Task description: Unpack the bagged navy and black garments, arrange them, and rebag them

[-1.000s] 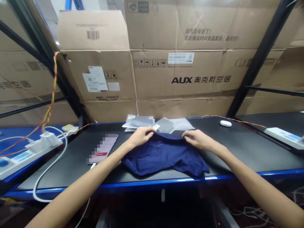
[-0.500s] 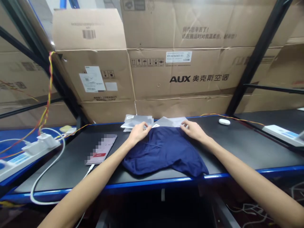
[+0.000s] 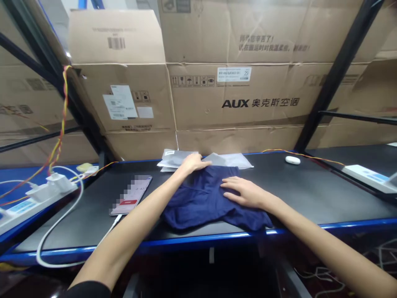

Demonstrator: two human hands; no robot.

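A navy blue cloth garment (image 3: 201,203) lies spread and slightly wrinkled on the dark tabletop, reaching close to its front edge. Its exact kind is not clear. My left hand (image 3: 194,162) rests at its upper left corner, fingers stretched to the right along the top edge. Flat on the right part of the cloth is my right hand (image 3: 243,191), its fingers apart and pointing left. Just behind the garment are several translucent plastic bags (image 3: 232,160), partly covered by my left hand.
A phone (image 3: 132,196) with a white charging cable (image 3: 46,236) lies on the left. Power strips (image 3: 37,196) sit at both sides, the right power strip (image 3: 369,178) near a small white case (image 3: 292,160). Cardboard (image 3: 192,111) walls the back between black posts.
My right hand has come left and nearer, from the garment's upper right corner onto its surface. My left hand has shifted slightly right and up along the top edge.
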